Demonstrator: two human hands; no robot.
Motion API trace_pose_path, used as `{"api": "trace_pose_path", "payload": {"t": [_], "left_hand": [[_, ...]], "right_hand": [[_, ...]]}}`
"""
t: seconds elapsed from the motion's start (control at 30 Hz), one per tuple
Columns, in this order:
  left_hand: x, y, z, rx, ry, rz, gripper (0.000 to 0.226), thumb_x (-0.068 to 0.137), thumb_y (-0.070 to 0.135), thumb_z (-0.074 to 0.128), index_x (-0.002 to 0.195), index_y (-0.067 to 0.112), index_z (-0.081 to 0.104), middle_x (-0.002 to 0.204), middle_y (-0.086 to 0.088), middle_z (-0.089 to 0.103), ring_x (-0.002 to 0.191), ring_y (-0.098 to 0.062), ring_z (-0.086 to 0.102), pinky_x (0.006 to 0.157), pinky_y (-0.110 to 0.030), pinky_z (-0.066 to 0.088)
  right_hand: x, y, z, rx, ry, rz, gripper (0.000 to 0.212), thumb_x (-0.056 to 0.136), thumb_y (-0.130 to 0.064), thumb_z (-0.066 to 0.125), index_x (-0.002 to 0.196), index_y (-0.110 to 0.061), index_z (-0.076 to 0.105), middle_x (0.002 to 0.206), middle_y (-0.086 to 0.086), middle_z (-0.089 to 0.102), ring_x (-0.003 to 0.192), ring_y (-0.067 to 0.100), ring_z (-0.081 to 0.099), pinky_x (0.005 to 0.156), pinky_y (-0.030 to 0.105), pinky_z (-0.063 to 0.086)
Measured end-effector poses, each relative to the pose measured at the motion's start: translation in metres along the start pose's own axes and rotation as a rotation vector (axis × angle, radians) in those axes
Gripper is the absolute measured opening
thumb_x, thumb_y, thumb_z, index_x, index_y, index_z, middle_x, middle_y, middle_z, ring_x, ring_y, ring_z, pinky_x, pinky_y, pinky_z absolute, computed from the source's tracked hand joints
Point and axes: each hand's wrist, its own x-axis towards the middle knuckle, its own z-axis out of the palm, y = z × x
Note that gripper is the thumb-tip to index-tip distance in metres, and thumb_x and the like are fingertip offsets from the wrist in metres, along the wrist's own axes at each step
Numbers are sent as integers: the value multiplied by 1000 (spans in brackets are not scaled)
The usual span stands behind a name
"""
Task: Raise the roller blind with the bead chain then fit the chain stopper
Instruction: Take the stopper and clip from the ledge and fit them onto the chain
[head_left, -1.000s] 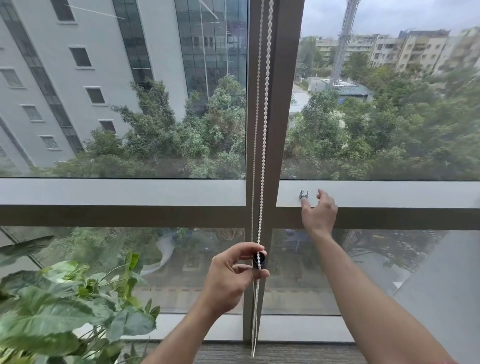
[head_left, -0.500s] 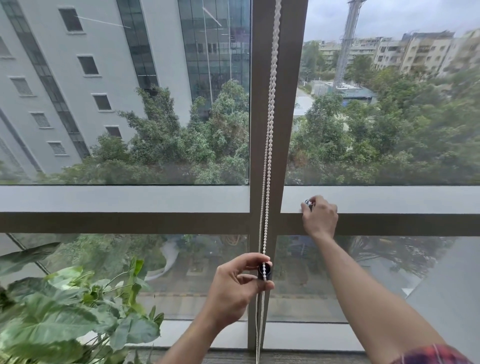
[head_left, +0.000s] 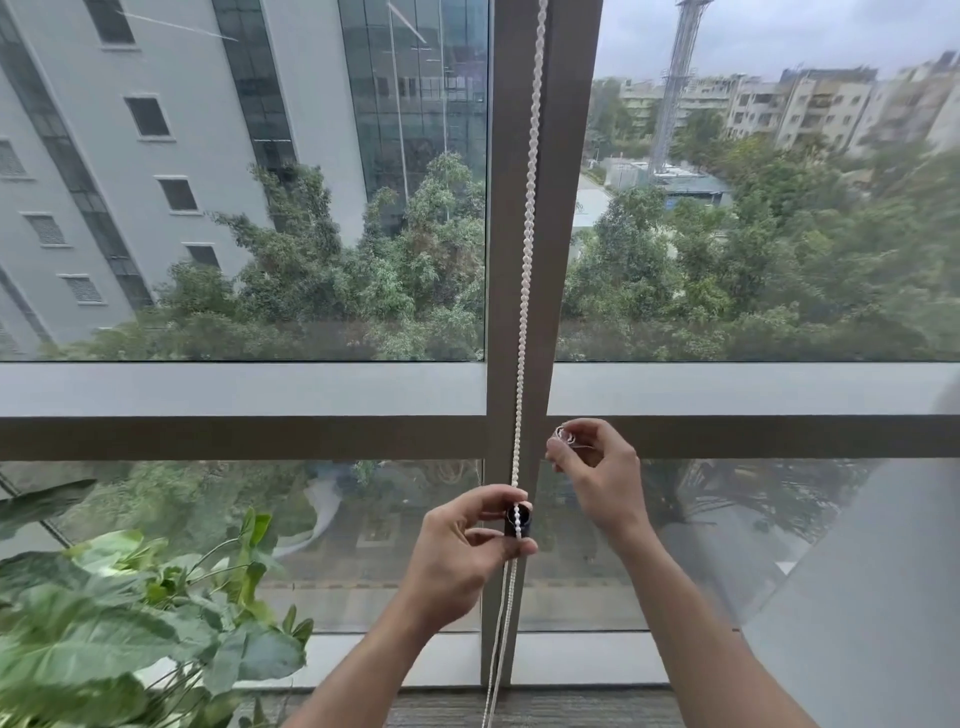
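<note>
Pinching bead chain (head_left: 525, 270), left hand (head_left: 462, 551)

The white bead chain (head_left: 525, 260) hangs down in front of the upright grey metal window post (head_left: 561, 208), which stands between the left and right panes. Low on the chain sits a small black cylindrical stopper (head_left: 518, 521), pinched in the left hand (head_left: 462, 551). The right hand (head_left: 597, 467) is just right of the post, above and to the right of the left, with a small pale clip-like piece (head_left: 565, 435) at its fingertips. A green broad-leaved plant (head_left: 119, 623) stands near left, under the horizontal grey window bar (head_left: 234, 410).
</note>
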Motion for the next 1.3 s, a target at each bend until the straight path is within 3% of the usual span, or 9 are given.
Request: {"api": "trace_pose_path", "payload": {"t": [0.13, 0.27, 0.43, 0.63, 0.73, 0.87, 1.03, 1.3], "left_hand": [[0, 2, 0, -14, 7, 10, 49, 67, -11, 82, 95, 30, 77, 96, -4, 77, 90, -18, 71, 76, -30, 59], [1, 0, -2, -18, 9, 26, 45, 69, -12, 81, 100, 20, 75, 99, -11, 75, 96, -25, 69, 76, -31, 60], [3, 0, -1, -2, 18, 19, 43, 68, -7, 83, 104, 15, 73, 101, -12, 75, 96, -29, 68, 80, -41, 61], [0, 0, -1, 6, -3, 10, 42, 68, -7, 84, 104, 14, 74, 99, -8, 76, 95, -22, 68, 75, -32, 60], [-2, 1, -2, 17, -8, 18, 45, 67, -6, 84, 102, 22, 75, 97, -4, 76, 92, -15, 68, 73, -29, 59], [-3, 4, -4, 31, -22, 32, 44, 67, 0, 85, 104, 23, 76, 97, -3, 77, 96, -27, 68, 77, -39, 62], [-5, 11, -4, 29, -81, 37, 41, 67, 5, 83, 102, 27, 76, 92, -2, 77, 90, -14, 70, 71, -30, 59], [-8, 15, -11, 58, -127, 22, 42, 70, 5, 83, 104, 27, 75, 95, -2, 78, 93, -20, 72, 74, -32, 60]], "right_hand": [[-36, -19, -1, 119, -128, -42, 21, 86, -17, 77, 104, -26, 71, 83, 7, 74, 71, 22, 73, 72, 35, 60], [-55, -33, -6, 180, -242, -81, 35, 86, -4, 71, 116, -23, 73, 102, 10, 64, 81, 27, 72, 80, 34, 59], [-68, -41, -12, 103, -342, -146, 49, 89, 5, 65, 125, -29, 68, 102, -1, 62, 85, 9, 63, 79, 26, 55], [-74, -55, -15, -47, -303, -196, 31, 82, -19, 76, 105, -36, 67, 97, -7, 73, 91, 18, 71, 82, 31, 56], [-75, -61, -16, -190, -320, -324, 35, 83, -10, 76, 107, -35, 73, 103, -15, 70, 97, 12, 68, 83, 24, 55], [-76, -67, -16, -286, -340, -437, 39, 86, 3, 70, 114, -23, 74, 105, -12, 68, 102, 4, 65, 85, 12, 48], [-78, -71, -13, -351, -347, -499, 34, 87, 3, 70, 113, -18, 76, 108, -3, 71, 103, 8, 66, 88, 17, 50], [-77, -79, -15, -350, -382, -512, 33, 85, 5, 69, 110, -16, 77, 106, -4, 72, 102, 3, 66, 88, 17, 51]]}}
